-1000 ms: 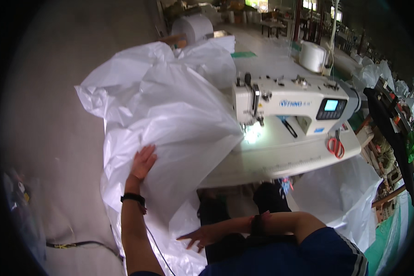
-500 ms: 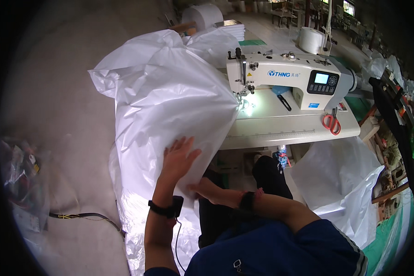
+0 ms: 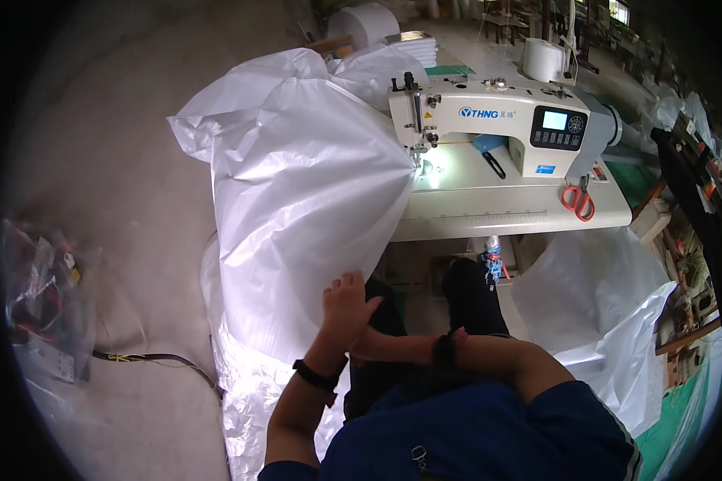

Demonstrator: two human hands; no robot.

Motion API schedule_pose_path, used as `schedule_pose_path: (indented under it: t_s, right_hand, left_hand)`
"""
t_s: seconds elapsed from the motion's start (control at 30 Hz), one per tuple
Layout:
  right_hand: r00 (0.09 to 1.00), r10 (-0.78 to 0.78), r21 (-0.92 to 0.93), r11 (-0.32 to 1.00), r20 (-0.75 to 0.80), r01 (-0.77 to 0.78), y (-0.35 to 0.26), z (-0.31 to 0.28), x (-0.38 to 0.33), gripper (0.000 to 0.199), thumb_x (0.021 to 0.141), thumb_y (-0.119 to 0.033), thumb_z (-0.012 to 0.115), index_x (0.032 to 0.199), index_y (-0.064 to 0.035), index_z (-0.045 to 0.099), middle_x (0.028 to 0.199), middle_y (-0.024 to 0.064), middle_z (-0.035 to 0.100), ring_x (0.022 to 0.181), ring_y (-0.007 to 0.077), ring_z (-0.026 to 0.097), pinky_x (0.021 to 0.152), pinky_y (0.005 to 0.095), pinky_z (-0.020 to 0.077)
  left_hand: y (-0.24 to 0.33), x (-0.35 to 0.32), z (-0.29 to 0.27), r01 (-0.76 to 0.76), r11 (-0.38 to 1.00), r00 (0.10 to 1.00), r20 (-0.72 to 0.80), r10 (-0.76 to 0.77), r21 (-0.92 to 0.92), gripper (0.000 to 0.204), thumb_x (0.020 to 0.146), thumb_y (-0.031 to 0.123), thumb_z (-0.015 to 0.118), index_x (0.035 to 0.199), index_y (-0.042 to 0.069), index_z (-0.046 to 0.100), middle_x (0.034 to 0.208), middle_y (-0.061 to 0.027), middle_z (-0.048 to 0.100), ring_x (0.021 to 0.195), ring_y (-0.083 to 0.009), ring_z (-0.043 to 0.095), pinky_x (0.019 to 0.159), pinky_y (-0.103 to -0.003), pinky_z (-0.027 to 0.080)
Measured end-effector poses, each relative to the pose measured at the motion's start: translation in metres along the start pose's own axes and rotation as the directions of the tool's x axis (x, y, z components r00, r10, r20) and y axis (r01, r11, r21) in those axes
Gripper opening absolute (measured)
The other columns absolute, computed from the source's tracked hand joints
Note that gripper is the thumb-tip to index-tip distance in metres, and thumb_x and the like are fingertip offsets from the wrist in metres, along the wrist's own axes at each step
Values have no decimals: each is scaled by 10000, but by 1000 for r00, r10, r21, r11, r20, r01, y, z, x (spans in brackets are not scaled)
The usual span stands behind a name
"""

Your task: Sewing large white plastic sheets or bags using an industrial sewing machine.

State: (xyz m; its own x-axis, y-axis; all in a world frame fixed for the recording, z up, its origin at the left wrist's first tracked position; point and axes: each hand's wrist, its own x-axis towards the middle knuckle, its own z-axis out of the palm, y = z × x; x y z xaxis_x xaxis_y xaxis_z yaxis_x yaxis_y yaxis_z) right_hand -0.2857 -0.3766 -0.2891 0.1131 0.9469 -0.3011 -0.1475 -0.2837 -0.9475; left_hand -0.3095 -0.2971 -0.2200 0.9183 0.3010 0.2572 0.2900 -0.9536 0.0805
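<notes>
A large white plastic sheet (image 3: 297, 192) hangs over the left end of the sewing machine's table, one edge gathered under the needle of the white sewing machine (image 3: 489, 120). My left hand (image 3: 346, 309) lies against the sheet's right edge, fingers stretched out and thumb apart. Just below it, my right hand (image 3: 365, 345) reaches across behind my left wrist; its fingers are hidden there, so any hold on the sheet cannot be seen. The machine's lamp lights the needle area.
Red-handled scissors (image 3: 578, 202) and a dark snipper (image 3: 494, 165) lie on the machine table (image 3: 473, 210). A thread cone (image 3: 545, 60) stands behind. More white sheeting (image 3: 598, 297) hangs at the right. A clear bag (image 3: 44, 297) and black cable (image 3: 164, 361) lie on the left floor.
My left hand has moved right and down to the sheet's edge, crossing over my right hand. My right hand has shifted slightly right and down. The view has shifted a little.
</notes>
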Motion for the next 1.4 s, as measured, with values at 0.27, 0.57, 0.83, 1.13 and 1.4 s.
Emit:
schedule_pose_path:
  t_s: [0.27, 0.57, 0.83, 1.13, 1.4]
  right_hand:
    - [973, -19, -207, 976, 232, 68, 19, 3, -29, 203, 907, -158, 426, 1002, -27, 548, 773, 108, 615, 561, 177, 601, 489, 328, 500]
    - [969, -84, -5, 996, -234, 86, -22, -18, -23, 276, 887, -290, 496, 923, -18, 526, 733, 71, 577, 581, 139, 579, 468, 259, 475]
    - [981, 136, 123, 985, -138, -119, -51, 26, 1, 270, 867, -256, 565, 1013, -29, 543, 769, 63, 569, 537, 121, 525, 463, 235, 408]
    - [952, -162, -293, 926, 258, 238, -6, 90, 31, 245, 909, -192, 391, 941, -7, 548, 586, 95, 566, 501, 192, 561, 457, 325, 433]
    - [822, -396, -722, 410, 409, 557, -25, 105, 35, 288, 835, -255, 517, 887, 27, 545, 819, 181, 598, 770, 308, 587, 706, 393, 461]
  left_hand:
    - [-38, -55, -10, 268, 963, 961, -63, -269, -23, 124, 796, 61, 468, 906, 27, 514, 830, -180, 589, 723, -356, 609, 627, -441, 488]
    - [-72, -57, -54, 329, 916, 889, -253, -382, -228, 159, 860, 199, 526, 806, 55, 565, 659, -170, 594, 641, -367, 588, 568, -437, 464]
    - [-68, -56, -93, 23, 984, 963, -259, -69, -179, 78, 767, 117, 614, 757, 42, 593, 742, -111, 574, 749, -307, 563, 653, -379, 459]
    - [-72, -71, -74, 73, 843, 956, 278, 93, -533, 123, 839, 135, 556, 876, 31, 611, 788, -175, 598, 713, -341, 574, 632, -353, 463]
    - [-75, -71, -84, 227, 915, 963, 216, -161, -332, 256, 764, 265, 644, 764, 25, 555, 694, -206, 569, 683, -385, 573, 592, -426, 445]
